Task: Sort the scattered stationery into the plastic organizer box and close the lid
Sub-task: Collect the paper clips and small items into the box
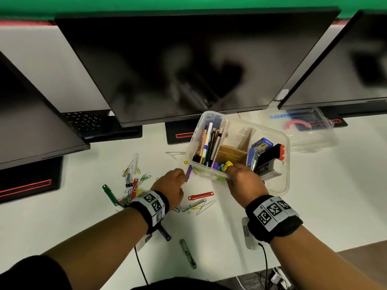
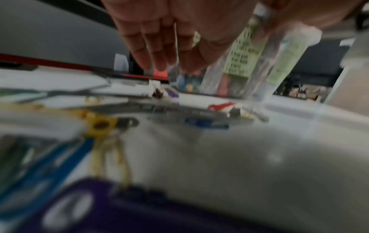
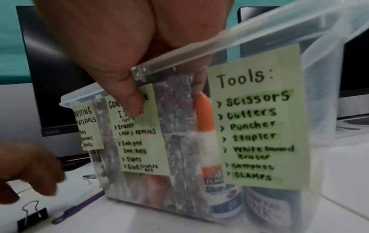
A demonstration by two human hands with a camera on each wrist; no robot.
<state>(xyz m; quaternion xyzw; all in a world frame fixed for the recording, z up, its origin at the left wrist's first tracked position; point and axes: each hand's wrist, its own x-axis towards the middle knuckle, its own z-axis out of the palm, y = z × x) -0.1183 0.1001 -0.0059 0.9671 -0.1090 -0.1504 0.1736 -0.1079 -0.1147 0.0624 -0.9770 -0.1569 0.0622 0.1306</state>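
The clear plastic organizer box stands open on the white desk, with pens in its left compartment, cardboard dividers, and a stapler and small boxes on the right. My right hand grips its near rim, thumb outside over a green label and fingers inside; the box looks tilted toward me. My left hand hovers just left of the box with relaxed fingers, holding nothing that I can see. A purple strip fastener lies on the desk by those fingertips.
The clear lid lies behind the box at the right. Coloured paper clips, a red fastener, a green one and a black binder clip are scattered at the left. Dark monitors stand behind.
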